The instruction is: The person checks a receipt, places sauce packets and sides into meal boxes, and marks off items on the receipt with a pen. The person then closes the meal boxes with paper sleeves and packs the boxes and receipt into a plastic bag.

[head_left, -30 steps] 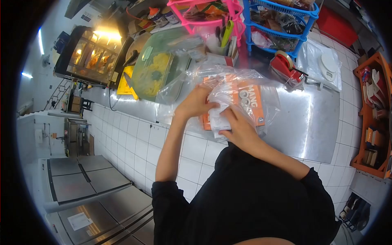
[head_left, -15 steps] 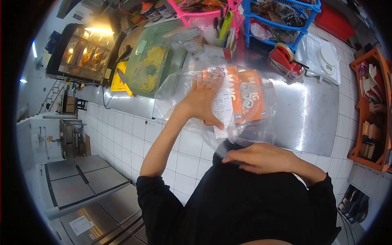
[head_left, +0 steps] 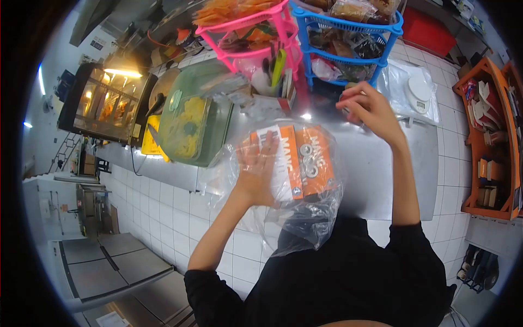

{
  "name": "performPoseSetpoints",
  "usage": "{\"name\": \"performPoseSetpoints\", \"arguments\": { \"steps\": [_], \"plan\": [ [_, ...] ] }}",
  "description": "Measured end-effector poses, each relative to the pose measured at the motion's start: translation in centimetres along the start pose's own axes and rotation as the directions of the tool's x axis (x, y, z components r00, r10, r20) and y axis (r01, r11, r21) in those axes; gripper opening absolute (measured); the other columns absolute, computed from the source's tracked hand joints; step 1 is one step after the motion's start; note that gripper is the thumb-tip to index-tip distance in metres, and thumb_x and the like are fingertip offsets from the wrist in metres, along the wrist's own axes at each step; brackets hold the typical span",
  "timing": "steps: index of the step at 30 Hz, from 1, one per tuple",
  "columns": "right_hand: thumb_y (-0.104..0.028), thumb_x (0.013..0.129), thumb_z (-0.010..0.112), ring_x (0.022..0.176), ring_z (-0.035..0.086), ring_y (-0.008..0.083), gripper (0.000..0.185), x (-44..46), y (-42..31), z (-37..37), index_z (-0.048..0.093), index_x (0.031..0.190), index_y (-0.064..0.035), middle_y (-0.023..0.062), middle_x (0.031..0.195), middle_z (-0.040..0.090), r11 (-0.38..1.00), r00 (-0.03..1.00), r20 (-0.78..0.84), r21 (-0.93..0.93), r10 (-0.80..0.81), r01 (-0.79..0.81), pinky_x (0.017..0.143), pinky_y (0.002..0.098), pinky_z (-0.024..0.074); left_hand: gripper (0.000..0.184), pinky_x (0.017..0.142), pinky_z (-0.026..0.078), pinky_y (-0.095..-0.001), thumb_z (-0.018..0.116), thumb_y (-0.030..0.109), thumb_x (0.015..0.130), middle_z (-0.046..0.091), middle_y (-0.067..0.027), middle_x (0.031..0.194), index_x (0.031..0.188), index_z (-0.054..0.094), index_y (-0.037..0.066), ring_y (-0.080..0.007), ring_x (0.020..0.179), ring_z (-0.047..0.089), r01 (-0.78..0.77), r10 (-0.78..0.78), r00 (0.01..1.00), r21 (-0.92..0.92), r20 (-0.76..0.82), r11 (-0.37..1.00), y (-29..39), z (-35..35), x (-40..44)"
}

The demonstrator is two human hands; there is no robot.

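Note:
A clear plastic bag (head_left: 297,220) lies at the near edge of the steel table, around two orange and white boxes (head_left: 317,182) with a white receipt (head_left: 282,188) over the left one. My left hand (head_left: 255,174) rests with fingers spread on the receipt and left box, with the bag's film about it. My right hand (head_left: 373,111) is raised at the right, below the blue rack, fingers curled in. It covers the place of the tape dispenser, so what its fingertips hold, if anything, is hidden.
Behind stand a pink rack (head_left: 245,22) and a blue rack (head_left: 348,24) with packets. A lidded green tub (head_left: 218,136), a knife (head_left: 153,134) and a lit display cabinet (head_left: 109,106) are left. A white scale (head_left: 419,94) is right.
My right hand has gone from in front of my body up and right to the tape dispenser's place. The bag now covers the boxes more fully; my left hand stays flat on them.

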State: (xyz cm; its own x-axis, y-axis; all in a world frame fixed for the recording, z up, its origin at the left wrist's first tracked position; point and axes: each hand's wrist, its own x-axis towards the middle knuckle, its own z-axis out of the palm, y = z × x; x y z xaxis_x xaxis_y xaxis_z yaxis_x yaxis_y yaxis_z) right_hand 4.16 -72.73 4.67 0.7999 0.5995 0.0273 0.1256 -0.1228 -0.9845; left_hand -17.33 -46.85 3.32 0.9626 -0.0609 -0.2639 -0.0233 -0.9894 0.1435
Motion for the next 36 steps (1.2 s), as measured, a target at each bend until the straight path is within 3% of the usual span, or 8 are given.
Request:
{"name": "performPoseSetpoints", "arguments": {
  "steps": [2, 4, 8, 15, 21, 26, 29, 36],
  "plan": [
    [-0.004, 0.094, 0.06, 0.079, 0.067, 0.0131, 0.019, 5.8, 8.5, -0.2, 0.055, 0.112, -0.0009, 0.012, 0.103, 0.073, 0.987, 0.991, -0.132, -0.159, 0.01, -0.031, 0.069, 0.0259, 0.0519, 0.156, 0.114, -0.004, -0.0678, 0.092, 0.05, 0.036, 0.003, -0.0184, 0.165, 0.157, 0.005, 0.004, -0.0485, 0.149, -0.002, 0.022, -0.023, 1.0, -0.017, -0.02, 1.0, 0.4, 0.4, -0.3],
    [-0.001, 0.09, 0.06, 0.081, 0.068, 0.0151, 0.018, 10.1, 13.2, 2.1, 0.056, 0.108, 0.0002, 0.0115, 0.101, 0.073, 0.941, 0.916, -0.268, -0.245, -0.299, 0.235, 0.072, 0.0273, 0.0527, 0.155, 0.113, -0.005, -0.0682, 0.092, 0.05, 0.036, 0.003, -0.0177, 0.165, 0.157, 0.006, 0.004, -0.0491, 0.149, -0.003, 0.042, -0.044, 0.998, -0.031, -0.038, 0.999, 0.7, 0.8, -0.2],
    [-0.002, 0.09, 0.061, 0.077, 0.066, 0.0118, 0.013, 13.0, 12.0, 6.4, 0.061, 0.103, -0.0028, 0.0064, 0.089, 0.071, 0.961, 0.882, -0.4, -0.211, -0.25, 0.176, 0.067, 0.0255, 0.0497, 0.147, 0.112, -0.005, -0.069, 0.09, 0.05, 0.043, 0.003, -0.0175, 0.165, 0.157, 0.009, 0.004, -0.0519, 0.148, -0.006, 0.09, -0.088, 0.996, -0.053, 0.028, 0.995, 1.1, -0.1, 0.2],
    [-0.002, 0.091, 0.061, 0.072, 0.06, 0.0063, 0.012, 6.1, 3.3, 8.9, 0.063, 0.102, -0.004, 0.0026, 0.082, 0.066, 0.97, 0.944, -0.222, -0.079, -0.243, 0.231, 0.063, 0.0222, 0.045, 0.15, 0.111, -0.003, -0.0708, 0.087, 0.061, 0.048, -0.003, -0.0207, 0.164, 0.156, 0.003, 0.0, -0.0469, 0.149, -0.01, 0.058, -0.058, 0.998, -0.005, 0.016, 0.998, 0.9, 0.1, 0.0],
    [0.008, 0.086, 0.056, 0.081, 0.07, 0.0282, 0.021, 12.2, 14.9, 4.5, 0.056, 0.105, -0.0008, 0.0154, 0.094, 0.069, 0.911, 0.8, -0.491, -0.381, -0.346, 0.16, 0.073, 0.0333, 0.0538, 0.16, 0.109, -0.006, -0.0732, 0.084, 0.072, 0.037, -0.002, -0.0196, 0.165, 0.157, 0.006, 0.002, -0.0489, 0.148, -0.011, 0.019, -0.016, 0.999, -0.074, 0.051, 0.997, 0.4, -0.6, 0.0],
    [0.001, 0.082, 0.065, 0.11, 0.055, 0.0435, 0.033, 15.2, 15.5, 5.6, 0.054, 0.113, -0.0026, 0.022, 0.112, 0.061, 0.848, 0.764, -0.493, -0.513, -0.417, 0.132, 0.093, 0.049, 0.0444, 0.162, 0.107, -0.008, -0.0749, 0.085, 0.073, 0.034, -0.004, -0.0178, 0.165, 0.158, 0.005, 0.007, -0.0456, 0.149, -0.013, 0.053, -0.035, 0.984, -0.101, 0.175, 0.993, 0.4, -2.8, -0.1],
    [-0.002, 0.081, 0.069, 0.097, 0.061, 0.0397, 0.034, 16.6, 16.5, 6.2, 0.055, 0.112, -0.0025, 0.0195, 0.104, 0.063, 0.799, 0.625, -0.565, -0.579, -0.538, 0.164, 0.085, 0.0457, 0.0479, 0.155, 0.107, -0.01, -0.0746, 0.085, 0.073, 0.04, -0.005, -0.0176, 0.165, 0.159, 0.007, 0.009, -0.0453, 0.149, -0.013, 0.037, -0.018, 0.989, -0.131, 0.144, 0.991, -0.3, -2.7, -0.3],
    [0.004, 0.074, 0.067, 0.074, 0.062, 0.025, 0.04, 12.6, 15.5, 5.7, 0.057, 0.112, -0.0033, 0.0114, 0.086, 0.061, 0.945, 0.671, -0.666, -0.262, -0.325, 0.197, 0.07, 0.0342, 0.0514, 0.122, 0.11, -0.007, -0.0712, 0.08, 0.058, 0.067, 0.0, -0.0194, 0.165, 0.158, 0.016, 0.008, -0.0445, 0.15, -0.006, 0.012, -0.002, 0.999, -0.206, 0.051, 0.978, -1.8, -3.2, -0.9]
  ]
}}
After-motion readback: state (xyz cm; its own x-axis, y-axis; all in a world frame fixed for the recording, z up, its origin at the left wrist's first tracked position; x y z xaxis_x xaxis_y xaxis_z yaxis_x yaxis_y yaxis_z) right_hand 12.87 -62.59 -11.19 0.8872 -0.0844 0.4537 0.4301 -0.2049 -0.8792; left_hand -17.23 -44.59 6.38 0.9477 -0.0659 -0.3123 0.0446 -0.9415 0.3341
